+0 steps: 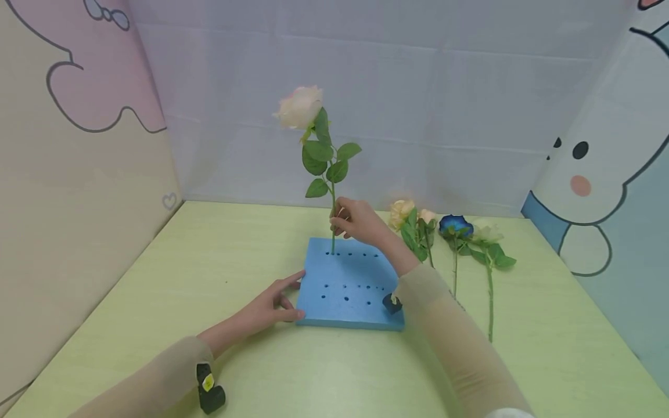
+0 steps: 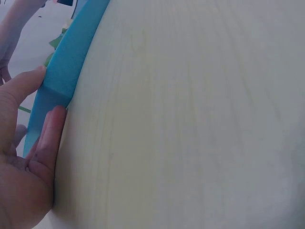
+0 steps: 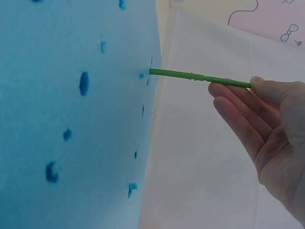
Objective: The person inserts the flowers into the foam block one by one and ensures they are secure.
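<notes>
Blue and flat, the board (image 1: 350,270) sits mid-desk, and we see the desk (image 1: 157,319) run wide to its left. On the right, the blue rose (image 1: 456,225), white rose (image 1: 487,233), yellow rose (image 1: 401,213) and small peach rose (image 1: 427,216) lie near the board, so that side is tighter. A creased cloth (image 1: 235,87) hangs behind.

The two hands are apart. The right hand (image 1: 358,220) pinches the tall pale rose (image 1: 320,151), upright over the board's back row of holes. The left hand (image 1: 263,310) touches the board's left edge, thumb and pointing finger spread.

From the right wrist we see the bumpy green stem (image 3: 200,77) meet the board; we can't tell how deep it goes. From the left wrist we see the board's thick side.
</notes>
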`<state>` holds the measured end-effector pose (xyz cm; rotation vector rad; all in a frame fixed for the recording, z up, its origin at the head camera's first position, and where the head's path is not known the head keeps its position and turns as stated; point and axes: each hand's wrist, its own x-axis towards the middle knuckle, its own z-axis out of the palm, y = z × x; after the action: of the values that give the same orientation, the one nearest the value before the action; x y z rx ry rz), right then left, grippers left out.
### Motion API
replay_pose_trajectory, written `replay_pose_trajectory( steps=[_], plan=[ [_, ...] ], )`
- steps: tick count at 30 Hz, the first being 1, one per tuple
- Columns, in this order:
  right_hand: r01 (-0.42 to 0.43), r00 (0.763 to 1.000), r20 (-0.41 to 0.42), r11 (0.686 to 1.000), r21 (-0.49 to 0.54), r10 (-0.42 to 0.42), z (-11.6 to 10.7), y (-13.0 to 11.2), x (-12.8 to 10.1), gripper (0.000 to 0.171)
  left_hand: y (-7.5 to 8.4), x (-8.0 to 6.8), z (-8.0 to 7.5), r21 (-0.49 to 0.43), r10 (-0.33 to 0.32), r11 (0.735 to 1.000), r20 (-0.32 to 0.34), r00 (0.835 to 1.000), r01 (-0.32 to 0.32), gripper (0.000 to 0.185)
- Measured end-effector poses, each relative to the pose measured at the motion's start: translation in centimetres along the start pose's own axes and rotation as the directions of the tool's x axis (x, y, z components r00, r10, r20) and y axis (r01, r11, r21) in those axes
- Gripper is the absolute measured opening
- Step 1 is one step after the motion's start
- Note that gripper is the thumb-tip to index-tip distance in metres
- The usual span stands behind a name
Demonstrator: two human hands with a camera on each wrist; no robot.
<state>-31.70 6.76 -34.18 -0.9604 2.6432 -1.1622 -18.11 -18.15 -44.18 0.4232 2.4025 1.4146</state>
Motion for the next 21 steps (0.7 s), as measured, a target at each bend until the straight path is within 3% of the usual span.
replay_pose_trajectory(
  steps=[9,21],
  plan=[
    [-0.028,0.999,0.019,0.998,0.064,0.027,0.30,0.66,0.13,0.010,-0.04,-0.03,0.11,-0.012,-0.017,1.000,0.004,1.000,0.017,0.085],
    [-0.034,0.999,0.028,0.999,0.041,0.033,0.33,0.48,0.50,0.010,-0.11,0.08,-0.03,-0.008,-0.015,1.000,-0.006,1.000,0.015,0.085]
  ],
)
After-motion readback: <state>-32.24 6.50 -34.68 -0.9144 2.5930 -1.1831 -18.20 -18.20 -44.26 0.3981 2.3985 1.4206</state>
